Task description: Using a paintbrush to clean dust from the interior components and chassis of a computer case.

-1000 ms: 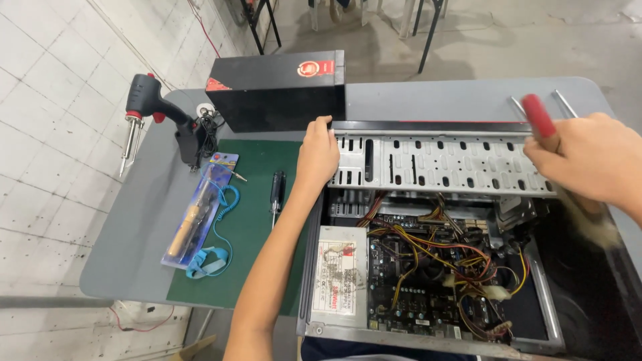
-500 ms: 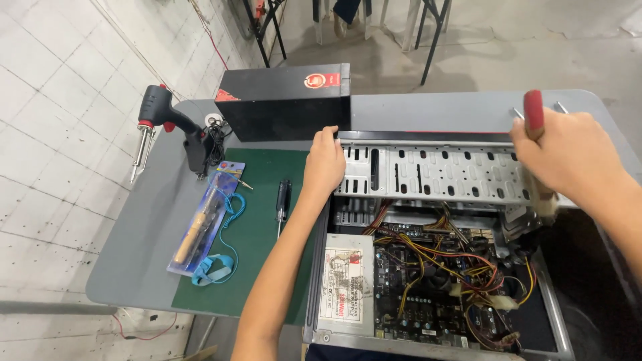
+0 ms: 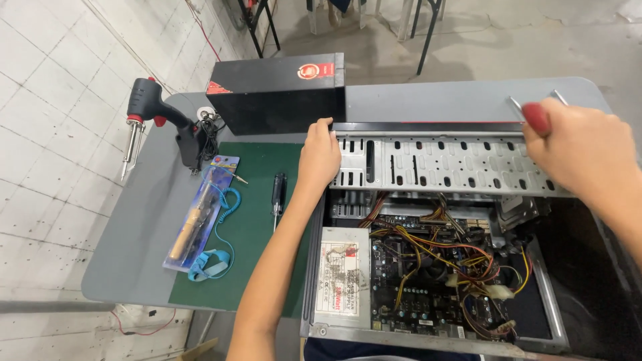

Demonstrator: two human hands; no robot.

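Note:
An open computer case [image 3: 435, 337] lies on a grey table [image 3: 134, 241], showing its motherboard [image 3: 428, 267], coloured cables and a white-labelled power supply [image 3: 342, 277]. My left hand [image 3: 319, 157] rests on the left end of the perforated metal drive cage [image 3: 441, 164], fingers curled over its top edge. At the right end of the cage, my right hand [image 3: 578, 150] is closed around a red-handled screwdriver [image 3: 536, 117]. Its tip is hidden behind my hand.
A black box [image 3: 277, 93] stands behind the case. On the green mat [image 3: 251, 234] lie a black screwdriver [image 3: 277, 190] and a packaged soldering iron with a blue wrist strap [image 3: 200, 220]. A black soldering gun [image 3: 150, 110] rests at the table's left rear.
My right hand with the red-handled screwdriver came down and leftward onto the right end of the drive cage. My left hand stayed on the cage's left end.

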